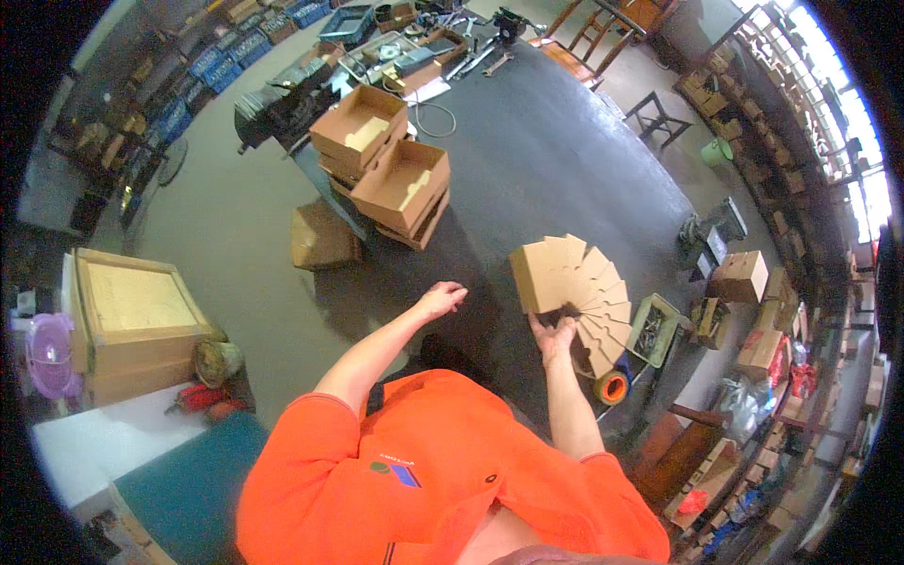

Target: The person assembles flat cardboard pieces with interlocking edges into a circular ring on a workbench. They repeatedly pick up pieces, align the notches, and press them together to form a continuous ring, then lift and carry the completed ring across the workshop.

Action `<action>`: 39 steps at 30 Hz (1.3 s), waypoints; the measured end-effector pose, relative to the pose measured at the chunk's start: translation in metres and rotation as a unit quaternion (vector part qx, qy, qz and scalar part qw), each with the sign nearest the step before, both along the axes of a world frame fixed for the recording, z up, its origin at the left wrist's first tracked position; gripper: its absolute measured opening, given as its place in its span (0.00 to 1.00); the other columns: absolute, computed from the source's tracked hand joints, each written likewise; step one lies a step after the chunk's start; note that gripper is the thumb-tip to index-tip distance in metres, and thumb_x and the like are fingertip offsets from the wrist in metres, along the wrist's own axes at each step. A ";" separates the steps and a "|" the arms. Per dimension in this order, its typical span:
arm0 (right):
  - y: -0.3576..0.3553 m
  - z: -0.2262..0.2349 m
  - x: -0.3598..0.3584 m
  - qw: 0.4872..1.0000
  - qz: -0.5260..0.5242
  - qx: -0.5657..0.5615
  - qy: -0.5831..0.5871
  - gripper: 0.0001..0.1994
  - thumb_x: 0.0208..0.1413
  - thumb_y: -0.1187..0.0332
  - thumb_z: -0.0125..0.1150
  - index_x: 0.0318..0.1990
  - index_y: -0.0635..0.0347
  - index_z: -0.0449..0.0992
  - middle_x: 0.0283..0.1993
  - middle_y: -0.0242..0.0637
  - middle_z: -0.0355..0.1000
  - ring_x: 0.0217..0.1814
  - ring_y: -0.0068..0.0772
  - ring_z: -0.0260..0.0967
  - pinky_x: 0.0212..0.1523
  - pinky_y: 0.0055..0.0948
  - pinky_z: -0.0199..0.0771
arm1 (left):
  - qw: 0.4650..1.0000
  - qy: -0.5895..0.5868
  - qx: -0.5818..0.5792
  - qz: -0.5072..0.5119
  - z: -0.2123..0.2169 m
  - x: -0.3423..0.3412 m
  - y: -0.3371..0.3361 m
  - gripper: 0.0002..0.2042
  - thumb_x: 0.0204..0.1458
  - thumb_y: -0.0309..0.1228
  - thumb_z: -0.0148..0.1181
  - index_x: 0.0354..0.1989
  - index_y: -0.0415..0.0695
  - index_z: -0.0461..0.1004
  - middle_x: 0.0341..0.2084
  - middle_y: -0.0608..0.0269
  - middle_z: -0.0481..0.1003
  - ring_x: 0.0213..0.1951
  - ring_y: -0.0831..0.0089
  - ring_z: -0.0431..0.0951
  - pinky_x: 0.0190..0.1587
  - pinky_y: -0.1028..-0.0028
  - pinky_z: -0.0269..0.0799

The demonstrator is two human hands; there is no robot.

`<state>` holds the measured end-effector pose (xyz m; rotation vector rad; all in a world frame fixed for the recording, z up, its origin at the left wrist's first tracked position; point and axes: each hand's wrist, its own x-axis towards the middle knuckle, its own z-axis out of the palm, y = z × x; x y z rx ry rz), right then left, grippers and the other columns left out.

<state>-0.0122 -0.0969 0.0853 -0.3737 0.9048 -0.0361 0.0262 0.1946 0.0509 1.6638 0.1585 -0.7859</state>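
Brown cardboard boxes (579,282) are spread in a fan on the dark tabletop (565,141), to the right of centre. My right hand (554,337) is closed on the near inner corner of the fan, with the thumb and fingers apart on either side of a box's edge. My left hand (443,299) hovers to the left of the fan, near the table's front edge, with its fingers curled together. Whether anything small is inside them is hidden. Beyond it stand stacked open cardboard trays (414,184), with pale pieces lying in the top ones.
A roll of orange tape (612,387) and a bin of small metal parts (653,330) lie right of the fan. Tools, including a wrench (498,64), crowd the far end. A cardboard carton (325,237) sits left of the table. A wooden chair (589,42) stands beyond.
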 end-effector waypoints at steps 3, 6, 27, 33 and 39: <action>-0.017 -0.034 -0.004 0.998 -0.054 0.023 0.024 0.28 0.60 0.56 0.39 0.65 0.56 0.47 0.69 0.49 0.40 0.68 0.54 0.45 0.59 0.59 0.59 | 0.994 0.076 0.020 0.081 0.026 -0.002 0.051 0.19 0.56 0.41 0.53 0.49 0.38 0.71 0.33 0.56 0.77 0.29 0.72 0.78 0.29 0.74 0.72; 0.047 -0.005 -0.009 0.986 0.055 -0.020 0.154 0.31 0.61 0.56 0.41 0.67 0.59 0.44 0.69 0.53 0.42 0.61 0.59 0.58 0.55 0.53 0.65 | 0.975 0.102 0.036 0.197 0.022 -0.001 0.146 0.20 0.56 0.41 0.53 0.50 0.37 0.68 0.30 0.56 0.77 0.24 0.73 0.77 0.28 0.74 0.71; 0.356 0.171 0.178 0.261 0.457 -0.803 -0.278 0.17 0.31 0.67 0.58 0.32 0.66 0.77 0.44 0.46 0.71 0.54 0.46 0.64 0.61 0.39 0.59 | 0.971 0.127 -0.192 0.068 0.084 0.174 0.278 0.23 0.60 0.45 0.44 0.53 0.38 0.65 0.38 0.51 0.76 0.36 0.66 0.79 0.41 0.70 0.73; 0.303 0.182 0.085 0.419 0.332 -0.816 -0.219 0.22 0.30 0.71 0.58 0.40 0.65 0.75 0.52 0.48 0.70 0.59 0.52 0.62 0.61 0.42 0.62 | 0.985 0.110 -0.123 0.054 0.068 0.182 0.308 0.21 0.57 0.42 0.50 0.50 0.37 0.67 0.34 0.53 0.77 0.32 0.69 0.79 0.36 0.72 0.72; 0.283 0.088 0.009 0.422 0.454 -0.764 -0.180 0.21 0.30 0.73 0.56 0.39 0.66 0.75 0.47 0.48 0.71 0.53 0.50 0.66 0.52 0.37 0.69 | 0.996 0.076 -0.038 0.035 0.066 0.192 0.292 0.26 0.54 0.50 0.53 0.48 0.37 0.69 0.31 0.55 0.77 0.28 0.69 0.78 0.32 0.72 0.70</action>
